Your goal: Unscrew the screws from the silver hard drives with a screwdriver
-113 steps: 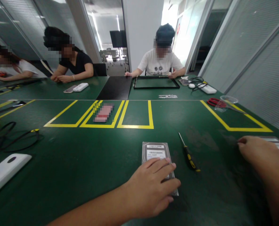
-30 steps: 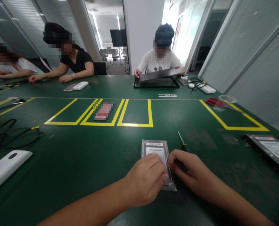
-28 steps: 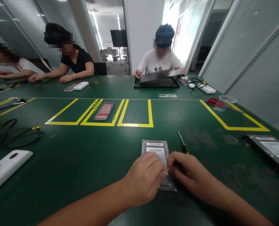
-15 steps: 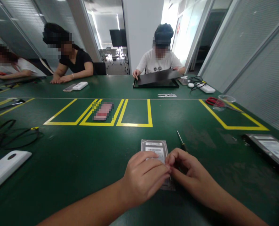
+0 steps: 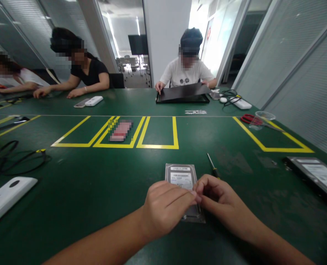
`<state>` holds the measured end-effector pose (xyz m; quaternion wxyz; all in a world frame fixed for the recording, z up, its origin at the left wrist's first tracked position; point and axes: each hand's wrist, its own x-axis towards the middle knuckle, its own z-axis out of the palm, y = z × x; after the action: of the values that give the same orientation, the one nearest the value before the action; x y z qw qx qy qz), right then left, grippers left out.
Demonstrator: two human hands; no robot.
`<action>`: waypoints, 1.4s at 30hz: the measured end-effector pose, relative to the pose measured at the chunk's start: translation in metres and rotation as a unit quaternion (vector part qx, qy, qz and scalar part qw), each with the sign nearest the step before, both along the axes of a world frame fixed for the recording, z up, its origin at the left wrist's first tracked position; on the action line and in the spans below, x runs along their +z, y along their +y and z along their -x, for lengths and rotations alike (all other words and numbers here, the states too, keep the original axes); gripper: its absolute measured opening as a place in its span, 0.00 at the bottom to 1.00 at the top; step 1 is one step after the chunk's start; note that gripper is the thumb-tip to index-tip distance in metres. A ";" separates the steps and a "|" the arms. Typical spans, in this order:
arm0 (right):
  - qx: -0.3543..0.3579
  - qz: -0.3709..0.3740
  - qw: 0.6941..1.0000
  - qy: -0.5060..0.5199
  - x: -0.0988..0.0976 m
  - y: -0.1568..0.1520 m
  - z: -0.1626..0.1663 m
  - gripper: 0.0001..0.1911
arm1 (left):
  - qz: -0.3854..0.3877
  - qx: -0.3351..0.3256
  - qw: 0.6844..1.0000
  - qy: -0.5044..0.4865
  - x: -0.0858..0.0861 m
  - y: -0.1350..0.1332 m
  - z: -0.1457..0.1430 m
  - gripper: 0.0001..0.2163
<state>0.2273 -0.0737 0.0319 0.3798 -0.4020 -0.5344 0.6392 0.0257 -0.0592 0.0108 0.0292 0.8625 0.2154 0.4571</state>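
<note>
While the left hand [image 5: 166, 208], fingers laid out side by side, pins the silver rectangular metal hard drive [image 5: 181, 176] flat on the green table [image 5: 97, 176] beneath them, the right hand's [image 5: 221, 200] curled fingertips seem to work its right edge, their grip impossible to tell, so a steady hold matters next.

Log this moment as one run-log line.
left hand: resting on silver labelled hard drive | right hand: fingertips at drive's right edge | yellow-handled screwdriver: on green table, handle hidden behind right hand

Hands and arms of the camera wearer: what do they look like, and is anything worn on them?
No gloves, rings or watch show on the left hand or right hand. The left forearm and right forearm are bare, with no sleeve up to the picture's edge.
</note>
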 end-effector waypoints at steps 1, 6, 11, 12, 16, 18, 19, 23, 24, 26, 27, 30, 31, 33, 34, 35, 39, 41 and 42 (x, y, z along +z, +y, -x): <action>0.000 0.000 1.000 -0.004 0.000 0.000 0.000 0.14 | 0.000 0.001 1.000 -0.003 0.000 0.000 0.000 0.06; -0.007 -0.025 0.999 -0.048 0.003 0.001 -0.002 0.14 | 0.026 0.013 0.999 -0.023 0.002 0.001 0.000 0.05; -0.024 -0.231 0.941 -0.248 -0.001 0.001 -0.005 0.10 | 0.096 0.030 0.994 -0.040 -0.001 0.004 0.001 0.03; -0.030 -0.298 0.909 -0.291 -0.003 0.001 -0.006 0.08 | 0.112 0.028 0.992 -0.048 -0.002 0.005 0.001 0.03; -0.026 -0.458 0.798 -0.391 -0.013 0.000 -0.007 0.17 | 0.164 0.028 0.983 -0.072 -0.003 0.007 0.001 0.01; 0.004 -0.474 0.776 -0.416 -0.015 -0.001 -0.008 0.21 | 0.179 0.033 0.980 -0.077 -0.002 0.007 0.001 0.00; 0.019 -0.474 0.771 -0.424 -0.016 -0.001 -0.008 0.23 | 0.186 0.035 0.979 -0.077 -0.002 0.007 0.001 0.01; 0.058 -0.467 0.765 -0.439 -0.016 -0.002 -0.009 0.32 | 0.204 0.041 0.975 -0.080 0.000 0.007 0.001 0.01; 0.062 -0.468 0.764 -0.439 -0.016 -0.002 -0.009 0.34 | 0.204 0.041 0.975 -0.080 0.000 0.007 0.001 0.01; 0.066 -0.471 0.762 -0.439 -0.017 -0.002 -0.009 0.35 | 0.197 0.034 0.977 -0.078 0.000 0.007 0.001 0.02; 0.067 -0.472 0.761 -0.440 -0.017 -0.002 -0.009 0.36 | 0.192 0.029 0.978 -0.076 0.000 0.007 0.001 0.02; 0.064 -0.476 0.755 -0.446 -0.018 -0.003 -0.010 0.37 | 0.181 0.016 0.981 -0.067 0.000 0.008 0.000 0.03; 0.063 -0.478 0.753 -0.448 -0.018 -0.003 -0.010 0.37 | 0.180 0.015 0.982 -0.063 0.000 0.008 0.000 0.03; 0.066 -0.481 0.749 -0.451 -0.018 -0.004 -0.011 0.37 | 0.183 0.015 0.982 -0.055 0.001 0.008 0.000 0.04; 0.070 -0.481 0.747 -0.453 -0.018 -0.004 -0.011 0.38 | 0.185 0.014 0.981 -0.051 0.002 0.009 0.000 0.04; 0.075 -0.481 0.745 -0.455 -0.018 -0.004 -0.011 0.38 | 0.186 0.013 0.981 -0.050 0.003 0.009 0.000 0.04; 0.094 -0.475 0.741 -0.465 -0.016 -0.002 -0.012 0.41 | 0.201 0.019 0.978 -0.059 0.009 0.010 -0.001 0.04; 0.101 -0.466 0.744 -0.468 -0.016 -0.002 -0.012 0.41 | 0.218 0.024 0.973 -0.071 0.012 0.010 -0.002 0.04; 0.104 -0.461 0.746 -0.469 -0.015 -0.002 -0.012 0.41 | 0.226 0.026 0.971 -0.077 0.014 0.010 -0.003 0.03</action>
<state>0.2391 -0.0755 0.0166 0.1513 -0.3690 -0.9135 0.0809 0.0282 -0.0490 0.0243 0.2280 0.7896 0.3330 0.4623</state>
